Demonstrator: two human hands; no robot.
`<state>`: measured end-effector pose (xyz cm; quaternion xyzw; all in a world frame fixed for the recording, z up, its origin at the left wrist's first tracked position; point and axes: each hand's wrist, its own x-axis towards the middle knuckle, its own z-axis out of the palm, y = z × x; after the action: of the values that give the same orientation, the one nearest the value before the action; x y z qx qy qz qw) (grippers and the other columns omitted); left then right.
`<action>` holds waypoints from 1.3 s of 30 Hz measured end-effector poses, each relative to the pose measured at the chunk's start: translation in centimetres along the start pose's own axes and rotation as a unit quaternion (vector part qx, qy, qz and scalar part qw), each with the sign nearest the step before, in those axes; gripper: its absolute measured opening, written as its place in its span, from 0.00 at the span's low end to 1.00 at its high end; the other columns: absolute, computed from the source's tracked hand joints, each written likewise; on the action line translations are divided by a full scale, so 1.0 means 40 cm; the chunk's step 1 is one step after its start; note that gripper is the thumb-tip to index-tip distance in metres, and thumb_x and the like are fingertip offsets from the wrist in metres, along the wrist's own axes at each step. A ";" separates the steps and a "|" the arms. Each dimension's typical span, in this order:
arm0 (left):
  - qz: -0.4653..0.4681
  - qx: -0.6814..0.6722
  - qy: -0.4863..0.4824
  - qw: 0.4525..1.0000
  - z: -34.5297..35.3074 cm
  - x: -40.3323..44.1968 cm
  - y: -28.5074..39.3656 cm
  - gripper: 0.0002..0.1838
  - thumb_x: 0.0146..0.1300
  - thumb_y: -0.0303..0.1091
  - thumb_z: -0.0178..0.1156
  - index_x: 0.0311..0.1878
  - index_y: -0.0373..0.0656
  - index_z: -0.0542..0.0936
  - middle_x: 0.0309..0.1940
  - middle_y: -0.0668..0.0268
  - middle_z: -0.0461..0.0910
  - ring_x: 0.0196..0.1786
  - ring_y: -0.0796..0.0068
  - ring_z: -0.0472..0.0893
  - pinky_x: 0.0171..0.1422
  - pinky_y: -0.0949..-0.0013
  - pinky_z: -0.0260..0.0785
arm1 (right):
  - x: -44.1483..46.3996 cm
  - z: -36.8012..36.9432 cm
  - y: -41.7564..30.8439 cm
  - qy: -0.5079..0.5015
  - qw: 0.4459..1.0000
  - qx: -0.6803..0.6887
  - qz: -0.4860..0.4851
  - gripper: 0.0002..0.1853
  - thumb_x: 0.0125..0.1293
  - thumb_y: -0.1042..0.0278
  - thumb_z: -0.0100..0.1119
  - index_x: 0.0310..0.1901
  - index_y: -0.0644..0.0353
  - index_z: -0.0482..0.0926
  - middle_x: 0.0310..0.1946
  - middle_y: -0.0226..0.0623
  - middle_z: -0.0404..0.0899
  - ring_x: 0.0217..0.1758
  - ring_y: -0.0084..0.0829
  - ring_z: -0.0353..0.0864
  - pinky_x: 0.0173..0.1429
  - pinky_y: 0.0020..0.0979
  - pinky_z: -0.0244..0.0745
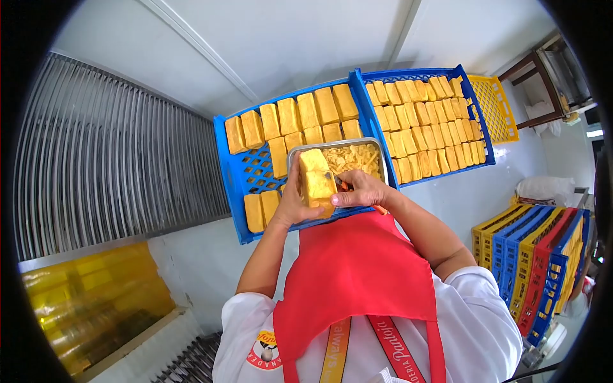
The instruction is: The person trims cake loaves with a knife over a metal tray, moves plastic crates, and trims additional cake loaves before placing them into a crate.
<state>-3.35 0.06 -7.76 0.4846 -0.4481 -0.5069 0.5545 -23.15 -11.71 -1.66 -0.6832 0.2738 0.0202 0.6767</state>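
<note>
My left hand is wrapped round the left side of a golden bread loaf, holding it tilted over a metal pan. Pale bread trimmings fill the pan behind the loaf. My right hand is closed on a small orange-handled tool, mostly hidden by the fingers, with its thumb against the loaf's right side. The tool's working end cannot be made out. Under the pan is a blue crate with several loaves in its far rows and two at its near left.
To the right, a second blue crate carries rows of loaves, with a yellow crate beyond it. A slatted metal rack stands on the left. Stacked coloured crates are at the lower right. A white wall runs behind.
</note>
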 end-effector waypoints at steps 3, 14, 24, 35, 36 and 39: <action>0.011 0.006 0.021 1.000 0.003 -0.002 0.004 0.70 0.29 0.33 0.74 0.79 0.41 0.42 0.73 0.58 0.57 0.76 0.61 0.58 0.79 0.61 0.49 | -0.006 0.013 -0.006 0.002 1.000 0.011 0.004 0.32 0.57 0.35 0.67 0.35 0.65 0.81 0.24 0.35 0.81 0.30 0.29 0.79 0.37 0.33 0.73; 0.060 0.145 0.035 0.987 -0.018 0.005 -0.008 0.70 0.26 0.36 0.76 0.78 0.40 0.46 0.70 0.53 0.60 0.74 0.55 0.61 0.78 0.59 0.53 | 0.026 -0.020 0.034 0.114 0.954 -0.259 -0.094 0.32 0.72 0.37 0.45 0.33 0.64 0.80 0.22 0.50 0.78 0.30 0.52 0.79 0.38 0.45 0.72; 0.057 0.225 0.032 0.972 -0.001 0.014 0.025 0.70 0.25 0.37 0.77 0.77 0.39 0.48 0.70 0.49 0.60 0.74 0.51 0.60 0.78 0.58 0.52 | 0.007 -0.027 0.020 0.008 0.972 -0.234 -0.032 0.41 0.65 0.25 0.45 0.34 0.65 0.83 0.25 0.53 0.80 0.35 0.51 0.82 0.43 0.45 0.74; 0.099 0.404 0.216 0.883 0.029 0.005 -0.028 0.66 0.32 0.44 0.79 0.73 0.32 0.49 0.65 0.43 0.60 0.67 0.42 0.61 0.73 0.48 0.55 | 0.028 0.006 0.106 0.133 0.988 -0.079 0.029 0.41 0.50 0.20 0.62 0.25 0.63 0.76 0.20 0.38 0.75 0.25 0.32 0.74 0.31 0.36 0.71; 0.099 0.404 0.216 0.883 0.039 0.007 -0.022 0.66 0.32 0.44 0.79 0.73 0.32 0.49 0.65 0.43 0.60 0.67 0.42 0.61 0.73 0.48 0.55 | 0.029 0.013 0.104 0.133 0.987 -0.079 0.029 0.41 0.50 0.20 0.62 0.25 0.63 0.76 0.20 0.38 0.75 0.25 0.32 0.74 0.31 0.36 0.71; 0.104 0.456 0.267 0.842 0.070 0.010 -0.016 0.69 0.33 0.51 0.80 0.73 0.31 0.48 0.64 0.42 0.60 0.67 0.41 0.60 0.72 0.44 0.53 | 0.043 0.044 0.105 0.195 0.977 -0.083 0.037 0.45 0.42 0.17 0.65 0.25 0.65 0.76 0.19 0.41 0.75 0.26 0.33 0.77 0.32 0.38 0.72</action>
<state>-6.16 -0.60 -8.04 0.7501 -0.5108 -0.0354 0.4185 -22.79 -10.39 -6.33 -0.7171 0.4228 -0.0654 0.5502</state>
